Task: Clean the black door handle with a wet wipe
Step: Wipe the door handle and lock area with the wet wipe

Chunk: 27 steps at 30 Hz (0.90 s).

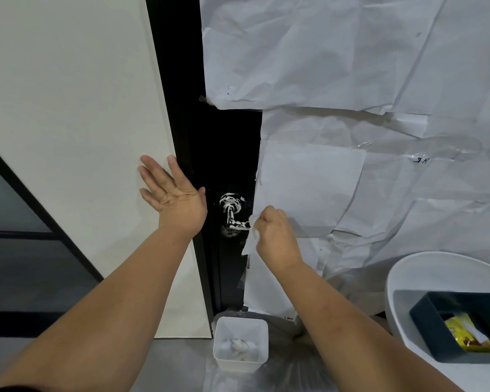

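The black door handle [232, 215] sits on a black door strip, smeared with white streaks on its round base and lever. My right hand [275, 233] is closed on a white wet wipe [251, 239], held against the right end of the lever; the wipe hangs down below my fist. My left hand [171, 193] is flat and open, fingers spread, pressed on the white wall panel and black frame just left of the handle.
Crumpled white paper [351, 80] covers the door to the right of the handle. A small white bin [241, 345] holding used wipes stands on the floor below. At lower right, a white round stool [402, 278] carries a dark tray [425, 312] with a yellow packet [467, 335].
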Each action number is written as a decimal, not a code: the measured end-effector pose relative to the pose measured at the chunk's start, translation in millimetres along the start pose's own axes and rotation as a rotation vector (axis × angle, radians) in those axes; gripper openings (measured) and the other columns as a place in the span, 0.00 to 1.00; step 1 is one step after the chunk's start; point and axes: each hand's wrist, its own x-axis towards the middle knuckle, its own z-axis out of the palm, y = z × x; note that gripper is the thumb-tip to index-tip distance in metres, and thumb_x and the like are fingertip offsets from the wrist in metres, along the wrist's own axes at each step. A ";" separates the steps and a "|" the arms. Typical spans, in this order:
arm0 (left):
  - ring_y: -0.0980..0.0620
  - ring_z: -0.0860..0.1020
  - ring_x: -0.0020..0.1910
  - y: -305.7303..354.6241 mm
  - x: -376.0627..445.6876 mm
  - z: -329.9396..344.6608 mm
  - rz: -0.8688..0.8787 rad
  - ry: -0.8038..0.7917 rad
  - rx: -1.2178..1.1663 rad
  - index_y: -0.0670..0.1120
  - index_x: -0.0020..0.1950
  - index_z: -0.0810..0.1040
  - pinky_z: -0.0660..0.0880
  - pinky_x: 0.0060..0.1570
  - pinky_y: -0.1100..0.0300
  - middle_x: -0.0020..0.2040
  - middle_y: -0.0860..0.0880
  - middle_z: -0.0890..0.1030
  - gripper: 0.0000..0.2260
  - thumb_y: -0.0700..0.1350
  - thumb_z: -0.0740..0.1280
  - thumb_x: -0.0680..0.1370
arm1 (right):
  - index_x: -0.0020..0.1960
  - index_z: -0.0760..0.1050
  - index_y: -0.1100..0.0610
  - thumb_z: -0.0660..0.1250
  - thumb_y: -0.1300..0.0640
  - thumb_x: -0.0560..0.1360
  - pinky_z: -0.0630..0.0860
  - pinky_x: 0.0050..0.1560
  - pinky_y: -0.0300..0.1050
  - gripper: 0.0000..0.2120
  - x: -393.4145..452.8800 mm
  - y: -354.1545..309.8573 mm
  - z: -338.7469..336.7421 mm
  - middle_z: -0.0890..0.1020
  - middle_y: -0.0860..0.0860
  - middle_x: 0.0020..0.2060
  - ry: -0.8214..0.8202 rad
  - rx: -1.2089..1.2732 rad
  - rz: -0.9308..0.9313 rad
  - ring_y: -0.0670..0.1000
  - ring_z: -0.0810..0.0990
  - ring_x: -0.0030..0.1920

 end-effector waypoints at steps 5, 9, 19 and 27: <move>0.23 0.39 0.73 0.3 0.1 0.6 0.007 0.003 -0.006 0.40 0.76 0.36 0.44 0.68 0.27 0.73 0.23 0.40 0.41 0.48 0.65 0.80 | 0.31 0.68 0.56 0.61 0.77 0.56 0.64 0.33 0.44 0.16 10.7 11.3 -12.5 0.71 0.50 0.34 0.108 0.110 0.133 0.53 0.68 0.36; 0.23 0.40 0.73 0.0 -0.7 0.8 0.012 0.007 -0.004 0.40 0.76 0.36 0.45 0.67 0.26 0.73 0.23 0.40 0.40 0.48 0.64 0.80 | 0.43 0.80 0.61 0.62 0.78 0.58 0.66 0.37 0.44 0.20 3.2 21.8 -12.2 0.73 0.56 0.39 -0.001 0.004 0.084 0.57 0.71 0.40; 0.22 0.41 0.73 -3.1 0.9 3.7 0.017 0.028 -0.002 0.40 0.76 0.37 0.46 0.67 0.26 0.73 0.23 0.41 0.40 0.48 0.64 0.80 | 0.48 0.76 0.63 0.62 0.78 0.60 0.73 0.36 0.46 0.20 0.5 -16.5 -1.0 0.72 0.56 0.45 -0.100 -0.112 0.022 0.56 0.72 0.45; 0.22 0.40 0.72 -3.4 1.0 3.8 0.024 0.023 -0.016 0.40 0.76 0.36 0.44 0.67 0.26 0.73 0.23 0.40 0.40 0.48 0.64 0.80 | 0.53 0.73 0.65 0.59 0.78 0.64 0.78 0.40 0.52 0.20 4.5 -5.9 -8.4 0.69 0.55 0.49 -0.200 -0.017 0.006 0.55 0.72 0.44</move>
